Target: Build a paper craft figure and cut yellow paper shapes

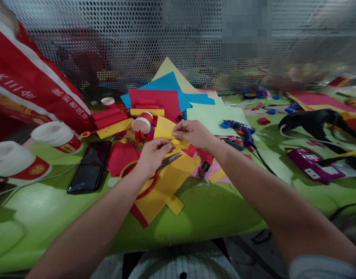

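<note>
Yellow paper [164, 127] is pinched at frame centre by fingers of the left hand [152, 155] and right hand [194, 133], seemingly for control, scissors [169, 160] placed handily below.

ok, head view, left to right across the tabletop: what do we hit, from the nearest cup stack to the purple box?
nearest paper cup stack → black phone → left hand → right hand → blue glue gun → purple box
</note>
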The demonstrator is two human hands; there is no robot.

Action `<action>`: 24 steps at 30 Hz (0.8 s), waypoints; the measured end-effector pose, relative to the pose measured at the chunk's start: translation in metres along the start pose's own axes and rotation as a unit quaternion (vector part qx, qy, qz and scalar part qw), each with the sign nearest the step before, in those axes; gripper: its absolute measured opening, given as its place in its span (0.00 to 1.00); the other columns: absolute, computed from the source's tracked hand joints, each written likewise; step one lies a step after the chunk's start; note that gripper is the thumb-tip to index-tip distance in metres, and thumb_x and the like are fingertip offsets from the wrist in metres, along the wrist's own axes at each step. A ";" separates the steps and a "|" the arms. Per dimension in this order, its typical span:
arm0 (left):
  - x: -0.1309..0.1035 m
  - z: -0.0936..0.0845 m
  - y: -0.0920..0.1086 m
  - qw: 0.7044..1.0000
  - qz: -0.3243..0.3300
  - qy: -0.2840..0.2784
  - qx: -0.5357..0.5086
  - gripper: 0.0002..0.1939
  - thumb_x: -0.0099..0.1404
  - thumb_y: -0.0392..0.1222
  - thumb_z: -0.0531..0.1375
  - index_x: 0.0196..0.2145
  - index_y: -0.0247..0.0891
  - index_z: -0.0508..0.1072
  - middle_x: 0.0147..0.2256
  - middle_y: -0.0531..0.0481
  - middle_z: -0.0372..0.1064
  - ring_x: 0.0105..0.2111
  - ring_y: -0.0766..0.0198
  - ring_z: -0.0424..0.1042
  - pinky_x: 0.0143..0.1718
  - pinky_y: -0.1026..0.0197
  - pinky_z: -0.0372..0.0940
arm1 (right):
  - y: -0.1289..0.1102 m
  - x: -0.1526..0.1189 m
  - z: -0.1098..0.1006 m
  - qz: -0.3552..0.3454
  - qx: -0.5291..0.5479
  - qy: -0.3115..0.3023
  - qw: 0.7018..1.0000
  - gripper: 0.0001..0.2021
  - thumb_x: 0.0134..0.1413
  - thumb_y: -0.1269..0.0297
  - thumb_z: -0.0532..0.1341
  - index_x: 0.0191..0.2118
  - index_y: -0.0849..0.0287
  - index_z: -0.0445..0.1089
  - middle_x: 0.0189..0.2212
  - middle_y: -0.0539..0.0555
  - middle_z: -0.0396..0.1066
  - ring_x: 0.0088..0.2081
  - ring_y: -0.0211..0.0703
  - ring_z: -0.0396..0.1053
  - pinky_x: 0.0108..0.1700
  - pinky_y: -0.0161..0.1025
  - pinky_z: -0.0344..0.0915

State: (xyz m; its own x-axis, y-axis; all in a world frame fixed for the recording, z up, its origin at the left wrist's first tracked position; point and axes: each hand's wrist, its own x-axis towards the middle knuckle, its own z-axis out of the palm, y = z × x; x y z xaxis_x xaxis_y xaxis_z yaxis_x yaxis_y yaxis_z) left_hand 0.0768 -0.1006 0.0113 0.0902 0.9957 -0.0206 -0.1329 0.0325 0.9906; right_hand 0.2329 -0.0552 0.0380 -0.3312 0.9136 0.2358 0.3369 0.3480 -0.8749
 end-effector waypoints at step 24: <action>-0.019 0.012 0.010 0.992 0.110 0.030 0.053 0.03 0.49 0.38 0.65 0.23 0.37 0.75 0.23 0.55 0.69 0.23 0.71 0.66 0.27 0.67 0.63 | 0.000 -0.062 0.023 0.089 0.365 0.117 0.919 0.13 0.36 0.57 0.68 0.20 0.60 0.68 0.13 0.45 0.65 0.15 0.29 0.59 0.18 0.30 0.58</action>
State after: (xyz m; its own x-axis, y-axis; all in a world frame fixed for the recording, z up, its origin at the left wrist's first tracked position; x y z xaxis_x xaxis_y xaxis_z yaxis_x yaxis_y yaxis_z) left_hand 0.0860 -0.1200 0.0237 0.0106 0.9813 0.1923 -0.0385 -0.1917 0.9807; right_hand 0.2329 -0.1165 0.0131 -0.1013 0.9923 0.0710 -0.3417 0.0323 -0.9392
